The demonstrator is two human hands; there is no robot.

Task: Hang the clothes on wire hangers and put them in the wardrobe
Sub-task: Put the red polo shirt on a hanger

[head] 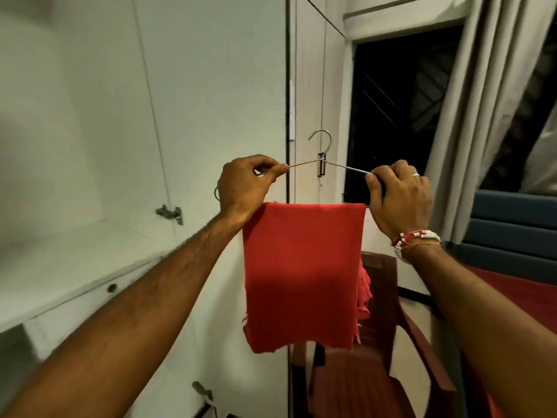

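Head view: we've got the thin silver wire hanger [321, 167] held up by both shoulders. Our left hand [244, 185] pinches the left end with thumb and fingers, and our right hand [398, 197] curls round the right. The folded red cloth [301, 267] drapes over its bottom bar, between our hands. We'd say the hanging is done and the white wardrobe [211, 86] is still to come. No writing we can read.

Home bedroom, white wardrobe [211, 86], curtain [482, 101], bed [527, 291]

White wardrobe panel [211, 86] walls off the left; dark red plastic chair [355, 384] blocks lower right; upper middle lies open.
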